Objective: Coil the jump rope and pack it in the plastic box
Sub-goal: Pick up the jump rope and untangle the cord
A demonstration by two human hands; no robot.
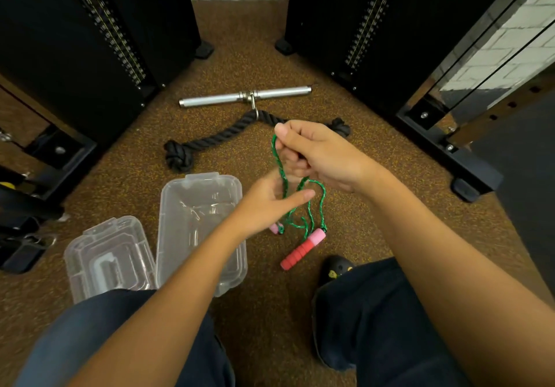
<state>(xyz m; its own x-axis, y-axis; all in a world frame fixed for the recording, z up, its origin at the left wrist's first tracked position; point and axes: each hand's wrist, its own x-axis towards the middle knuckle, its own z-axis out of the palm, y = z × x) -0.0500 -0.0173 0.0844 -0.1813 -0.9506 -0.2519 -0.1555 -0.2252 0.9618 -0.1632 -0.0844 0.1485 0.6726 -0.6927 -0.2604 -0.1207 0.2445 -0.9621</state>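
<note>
A green jump rope [310, 206] with red-and-pink handles hangs in loops over the brown floor. My right hand [315, 152] is raised and pinches the top of the loops. My left hand [270, 203] sits just below it, fingers spread, with strands running across its fingers. One handle [302, 250] lies on the floor under the loops; the other handle [274, 228] is mostly hidden behind my left wrist. The clear plastic box [168, 206] stands open to the left of the rope, and its clear lid [108, 259] lies beside it.
A black thick rope attachment [222, 136] and a metal bar [244, 96] lie on the floor ahead. Black weight-machine frames [90, 41] stand left and right [375, 35]. My knees and a black shoe [335, 268] are at the bottom.
</note>
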